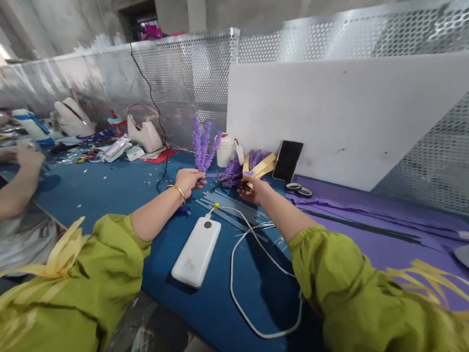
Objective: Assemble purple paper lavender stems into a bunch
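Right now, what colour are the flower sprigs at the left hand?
Purple; the flower sprigs at the left hand show best in the head view.

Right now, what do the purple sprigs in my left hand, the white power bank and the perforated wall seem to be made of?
Purple sprigs in your left hand: matte, perhaps chenille or crinkled paper; their bumpy texture leaves it open.
White power bank: probably plastic, smooth with a soft sheen.
Perforated wall: likely bare metal sheet, silvery, with bright reflections.
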{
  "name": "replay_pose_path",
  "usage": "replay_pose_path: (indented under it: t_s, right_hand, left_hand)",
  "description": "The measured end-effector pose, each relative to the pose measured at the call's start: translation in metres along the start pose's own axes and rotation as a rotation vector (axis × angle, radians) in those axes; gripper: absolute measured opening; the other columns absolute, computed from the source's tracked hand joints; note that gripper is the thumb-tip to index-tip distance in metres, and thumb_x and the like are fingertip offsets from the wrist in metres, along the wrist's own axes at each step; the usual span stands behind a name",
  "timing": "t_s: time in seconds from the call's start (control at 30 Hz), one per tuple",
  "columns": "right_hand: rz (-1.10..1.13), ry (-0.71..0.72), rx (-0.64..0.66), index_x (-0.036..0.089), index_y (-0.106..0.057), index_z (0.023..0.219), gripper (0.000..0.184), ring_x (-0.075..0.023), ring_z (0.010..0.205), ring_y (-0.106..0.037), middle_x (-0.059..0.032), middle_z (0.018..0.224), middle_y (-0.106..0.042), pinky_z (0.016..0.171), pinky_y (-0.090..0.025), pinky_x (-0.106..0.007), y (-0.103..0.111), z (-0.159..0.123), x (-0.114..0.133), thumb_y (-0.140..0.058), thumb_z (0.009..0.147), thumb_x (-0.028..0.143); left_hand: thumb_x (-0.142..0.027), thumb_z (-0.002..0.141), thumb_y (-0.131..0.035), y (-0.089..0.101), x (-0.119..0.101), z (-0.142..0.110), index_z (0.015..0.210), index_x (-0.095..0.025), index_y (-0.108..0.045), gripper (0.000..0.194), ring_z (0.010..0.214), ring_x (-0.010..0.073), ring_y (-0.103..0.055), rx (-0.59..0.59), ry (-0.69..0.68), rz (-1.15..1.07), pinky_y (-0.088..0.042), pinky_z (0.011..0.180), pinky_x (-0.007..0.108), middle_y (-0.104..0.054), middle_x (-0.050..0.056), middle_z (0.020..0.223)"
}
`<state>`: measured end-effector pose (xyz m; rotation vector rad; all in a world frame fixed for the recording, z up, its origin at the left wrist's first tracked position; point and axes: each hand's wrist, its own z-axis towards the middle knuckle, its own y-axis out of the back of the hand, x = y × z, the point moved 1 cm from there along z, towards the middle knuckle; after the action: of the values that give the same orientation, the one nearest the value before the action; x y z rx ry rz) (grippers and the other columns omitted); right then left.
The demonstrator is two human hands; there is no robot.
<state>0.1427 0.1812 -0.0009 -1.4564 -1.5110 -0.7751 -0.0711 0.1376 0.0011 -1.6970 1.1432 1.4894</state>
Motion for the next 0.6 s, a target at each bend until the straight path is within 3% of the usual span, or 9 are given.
replay_pose_path:
  t_s: [0.1,0.2,0.3,0.43,0.6]
  right_hand:
    - [0.057,0.049,-0.006,0.011,-0.056,0.126,0.036,-0.0245,0.107,-0.061,-0.01,0.125,-0.059,0.088,-0.053,-0.044,0.0,0.002,0.0,-0.057,0.096,0.032]
    - [0.081,0.077,-0.024,0.014,-0.057,0.126,0.036,-0.023,0.105,-0.062,-0.01,0.125,-0.06,0.087,-0.054,-0.044,0.012,-0.002,0.002,-0.059,0.095,0.034]
    - [0.089,0.104,-0.04,0.015,-0.059,0.12,0.031,-0.019,0.095,-0.065,-0.0088,0.115,-0.064,0.079,-0.057,-0.038,0.033,-0.014,0.006,-0.06,0.094,0.032]
    - [0.099,0.163,-0.008,0.013,-0.064,0.092,0.006,-0.0115,0.069,-0.065,-0.0043,0.079,-0.068,0.058,-0.056,-0.02,0.058,-0.05,0.01,-0.063,0.088,0.009]
    - [0.096,0.208,0.059,0.014,-0.067,0.08,0.011,-0.0099,0.064,-0.066,-0.0033,0.074,-0.067,0.055,-0.056,-0.015,0.094,-0.114,-0.002,-0.062,0.084,0.005]
  left_hand:
    - [-0.03,0.092,-0.061,0.006,0.002,-0.009,0.108,-0.012,-0.062,0.024,0.083,0.015,-0.065,0.023,-0.012,-0.02,-0.057,0.071,0.031,-0.066,0.006,0.101]
    - [-0.02,0.087,-0.066,0.009,0.003,-0.017,0.085,-0.011,-0.063,0.009,0.064,0.0102,-0.064,0.033,-0.038,-0.055,-0.051,0.058,0.022,-0.067,0.002,0.081]
    - [-0.015,0.081,-0.071,0.01,0.002,-0.022,0.07,-0.012,-0.059,0.016,0.057,0.0092,-0.064,0.039,-0.073,-0.089,-0.047,0.053,0.02,-0.066,0.002,0.071]
    - [-0.018,0.077,-0.074,0.01,-0.001,-0.026,0.067,-0.013,-0.059,0.019,0.056,0.0092,-0.064,0.031,-0.123,-0.118,-0.046,0.053,0.019,-0.067,0.002,0.069]
    - [-0.021,0.077,-0.074,0.009,-0.003,-0.033,0.071,-0.014,-0.061,0.016,0.06,0.0103,-0.065,0.053,-0.158,-0.096,-0.047,0.054,0.019,-0.068,0.002,0.071]
